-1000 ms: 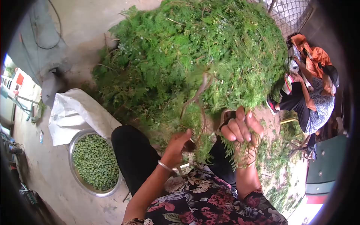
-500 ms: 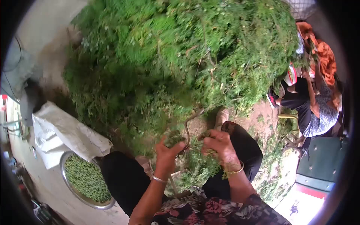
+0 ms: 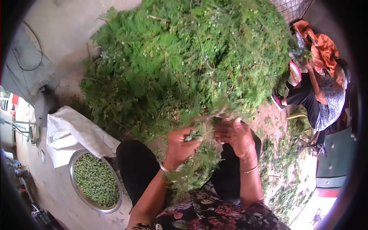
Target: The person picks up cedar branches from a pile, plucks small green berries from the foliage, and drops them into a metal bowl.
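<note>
My left hand (image 3: 181,147) is closed in front of my lap, with small bluish-green cones (image 3: 194,136) showing between thumb and fingers. To its right, my right hand (image 3: 239,140) has its thumb raised away from its partly bent fingers. Just beyond those fingertips is a thin, blurred branch (image 3: 217,114), at the near edge of a large heap of green conifer cuttings (image 3: 180,57). Feathery green sprigs (image 3: 191,174) lie over my lap below the left hand.
A metal basin (image 3: 119,199) full of green cones stands on the floor at left, partly under a white sack (image 3: 76,128). At right a seated person (image 3: 329,103) works by the heap near a red-rimmed bowl (image 3: 295,73) and orange cloth (image 3: 324,50). Scattered sprigs cover the ground at right.
The branch that was upright between my hands now lies farther forward, toward the heap. My left fingers have closed around cones, and my right hand has turned with its thumb up.
</note>
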### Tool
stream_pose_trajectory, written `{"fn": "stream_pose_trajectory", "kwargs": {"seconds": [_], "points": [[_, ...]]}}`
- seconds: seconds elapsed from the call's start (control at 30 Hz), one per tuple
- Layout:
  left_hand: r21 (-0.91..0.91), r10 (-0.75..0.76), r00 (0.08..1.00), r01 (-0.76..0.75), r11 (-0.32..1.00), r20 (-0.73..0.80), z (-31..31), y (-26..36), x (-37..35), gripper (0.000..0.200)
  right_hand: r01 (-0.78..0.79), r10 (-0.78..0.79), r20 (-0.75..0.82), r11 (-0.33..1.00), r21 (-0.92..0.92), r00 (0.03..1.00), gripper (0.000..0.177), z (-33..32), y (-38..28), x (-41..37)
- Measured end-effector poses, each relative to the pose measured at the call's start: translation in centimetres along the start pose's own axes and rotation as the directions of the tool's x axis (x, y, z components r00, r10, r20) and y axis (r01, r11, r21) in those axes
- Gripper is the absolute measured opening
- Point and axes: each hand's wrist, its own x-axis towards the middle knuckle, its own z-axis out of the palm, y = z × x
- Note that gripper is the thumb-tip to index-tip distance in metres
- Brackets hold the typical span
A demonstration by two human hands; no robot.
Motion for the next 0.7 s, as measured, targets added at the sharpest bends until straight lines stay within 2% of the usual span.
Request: {"fn": "stream_pose_trajectory", "kwargs": {"seconds": [0.03,0.07,0.1,0.13,0.17,0.2,0.23,0.3,0.37,0.4,0.43,0.47,0.5,0.53,0.57,0.6,0.63,0.67,0.7], "points": [[0.028,0.206,0.978,-0.207,0.978,0.042,0.0,1.9,0.0,0.016,-0.051,0.037,0.106,0.989,0.138,0.994,0.072,-0.8,-0.7,-0.4],[0.087,0.338,0.933,-0.35,0.933,0.126,0.0,4.4,-0.1,0.018,-0.079,0.031,0.207,0.97,0.229,0.978,0.073,-0.7,-2.1,-1.2],[0.091,0.364,0.922,-0.377,0.922,0.131,0.0,6.7,-0.2,0.018,-0.119,0.019,0.306,0.943,0.312,0.952,0.074,-0.7,-3.7,-2.2],[0.271,0.544,0.803,-0.594,0.757,0.243,-0.1,8.8,-0.4,0.02,-0.106,-0.001,0.363,0.955,0.276,0.932,0.069,-1.2,-4.8,-3.3],[0.405,0.657,0.647,-0.759,0.51,0.386,-0.1,10.4,-0.9,0.024,-0.086,-0.027,0.366,0.954,0.287,0.93,0.069,-1.8,-5.5,-4.4],[0.432,0.679,0.585,-0.803,0.41,0.443,0.0,11.3,-1.8,0.033,-0.069,-0.028,0.384,0.969,0.238,0.923,0.066,-2.4,-5.8,-5.6],[0.429,0.681,0.573,-0.812,0.396,0.455,0.1,12.4,-3.0,0.033,-0.056,-0.024,0.4,0.981,0.187,0.916,0.063,-2.6,-5.9,-6.9],[0.516,0.664,0.443,-0.851,0.1,0.602,0.4,13.8,-5.9,0.032,-0.074,-0.008,0.379,0.977,0.201,0.925,0.056,-2.1,-6.0,-10.7],[0.476,0.631,0.428,-0.873,0.105,0.647,0.4,13.5,-8.7,0.035,-0.066,0.014,0.328,0.987,0.149,0.945,0.053,-2.8,-5.1,-14.0],[0.462,0.615,0.446,-0.875,0.146,0.651,0.5,12.7,-10.2,0.035,-0.056,0.022,0.198,0.985,0.165,0.98,0.053,-3.1,-4.2,-15.4],[0.446,0.595,0.466,-0.874,0.194,0.654,0.5,11.8,-11.7,0.034,-0.069,0.038,0.181,0.982,0.173,0.983,0.053,-3.4,-2.9,-16.6],[0.429,0.461,0.522,-0.853,0.299,0.718,0.2,10.7,-13.1,0.037,-0.059,0.049,0.138,0.996,0.072,0.989,0.051,-3.7,-1.4,-17.3],[0.412,0.451,0.514,-0.857,0.31,0.73,0.0,8.7,-14.6,0.037,-0.052,0.054,0.092,0.998,-0.027,0.994,0.048,-4.0,0.3,-18.0],[0.401,0.353,0.564,-0.805,0.438,0.747,-0.1,6.3,-15.9,0.041,-0.08,0.094,0.068,0.981,-0.179,0.993,0.038,-4.0,1.9,-18.5],[0.394,0.249,0.596,-0.735,0.552,0.763,-0.3,4.5,-16.6,0.046,-0.07,0.109,0.051,0.868,-0.491,0.993,0.03,-3.8,2.6,-19.0],[0.38,0.241,0.582,-0.738,0.557,0.776,-0.5,3.4,-16.7,0.046,-0.025,0.041,0.013,0.792,-0.61,0.999,0.028,-4.2,4.2,-19.1],[0.382,0.028,0.544,-0.624,0.681,0.839,-0.7,2.6,-16.7,0.05,0.014,-0.03,-0.009,0.693,-0.721,1.0,0.026,-4.6,5.6,-19.0],[0.41,-0.177,0.454,-0.487,0.771,0.873,-1.0,1.8,-16.7,0.054,0.006,-0.028,-0.018,0.699,-0.715,0.999,0.026,-4.6,5.8,-18.8],[0.408,-0.183,0.441,-0.492,0.769,0.878,-1.5,0.7,-17.0,0.054,-0.016,-0.104,-0.104,0.626,-0.78,0.989,0.028,-4.4,5.6,-18.3]]}}
